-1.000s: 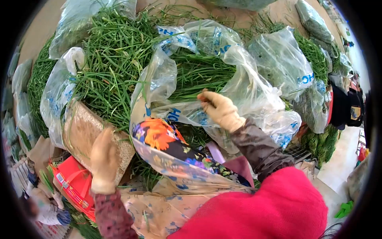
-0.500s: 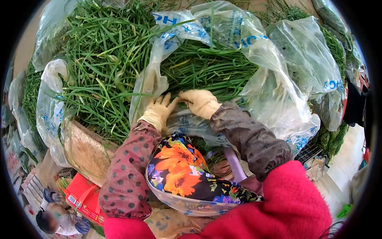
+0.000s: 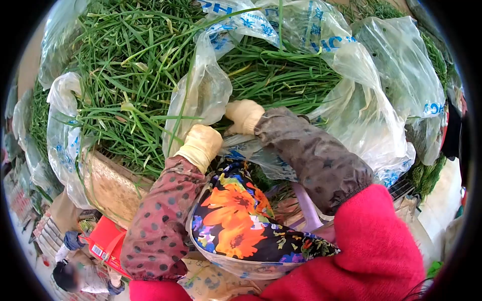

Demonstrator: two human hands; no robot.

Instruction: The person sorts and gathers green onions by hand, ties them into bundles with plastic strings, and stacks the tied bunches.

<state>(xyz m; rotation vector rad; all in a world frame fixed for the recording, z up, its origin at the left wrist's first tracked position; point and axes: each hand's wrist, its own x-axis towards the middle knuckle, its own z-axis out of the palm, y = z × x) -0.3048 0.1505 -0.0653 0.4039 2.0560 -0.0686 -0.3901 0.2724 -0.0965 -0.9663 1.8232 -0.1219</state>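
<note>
My left hand (image 3: pixel 204 142), in a cream glove, is curled at the near rim of a clear plastic bag (image 3: pixel 205 95) with blue print. Its fingertips are hidden, but the plastic runs down into it. Just right of it my right hand (image 3: pixel 245 115), gloved the same way, is bent over with its fingers closed on the bag's near edge. Long green leafy stalks (image 3: pixel 276 80) lie bundled inside this bag, beyond my hands. To the left a larger heap of similar green stalks (image 3: pixel 135 85) reaches close to my left hand.
A worn cardboard box (image 3: pixel 113 188) edges the left heap. More plastic bags (image 3: pixel 401 65) stand at the right and another bag (image 3: pixel 64 125) at the left. A flowered cloth (image 3: pixel 236 215) covers my lap, near a red box (image 3: pixel 108 243). Another person (image 3: pixel 83 276) is at lower left.
My left hand's spread fingers have curled in and dropped slightly toward me. My right hand has shifted a little up. The plastic flap between the two heaps has puffed out to the right.
</note>
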